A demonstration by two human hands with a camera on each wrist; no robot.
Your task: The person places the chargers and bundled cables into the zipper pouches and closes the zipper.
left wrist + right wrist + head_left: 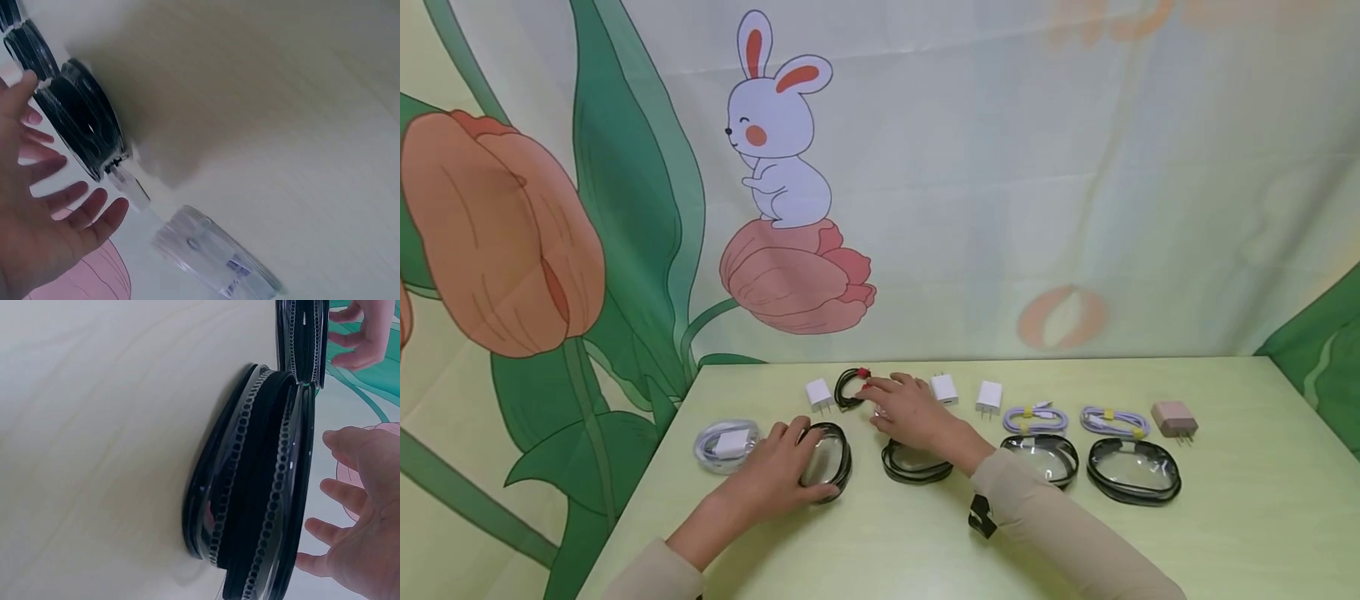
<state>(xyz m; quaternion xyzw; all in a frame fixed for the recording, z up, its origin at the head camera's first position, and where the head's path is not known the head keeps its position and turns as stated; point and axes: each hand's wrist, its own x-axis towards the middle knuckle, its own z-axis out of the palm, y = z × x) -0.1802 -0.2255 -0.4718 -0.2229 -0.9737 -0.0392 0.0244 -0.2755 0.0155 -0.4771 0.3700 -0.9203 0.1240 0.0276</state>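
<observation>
My left hand (771,471) is at a round clear zip pouch (847,467) with black edging, its thumb near the pouch's lower rim. In the left wrist view the fingers of that hand (53,212) are spread beside the black pouch (84,122). My right hand (917,412) reaches over a second pouch (917,475), fingers stretched toward a coiled black cable (844,392) with red ends. Something clear and red lies partly hidden under its fingertips. The right wrist view shows this pouch (262,462) with its black zipper beside the spread right hand (369,512).
A white coiled cable with a charger (730,443) lies far left. White plug adapters (818,395), tied pale cables (1035,419) and a pink adapter (1174,418) line the back. Two more black-edged pouches (1133,492) sit at right. A printed curtain (970,208) hangs behind the table.
</observation>
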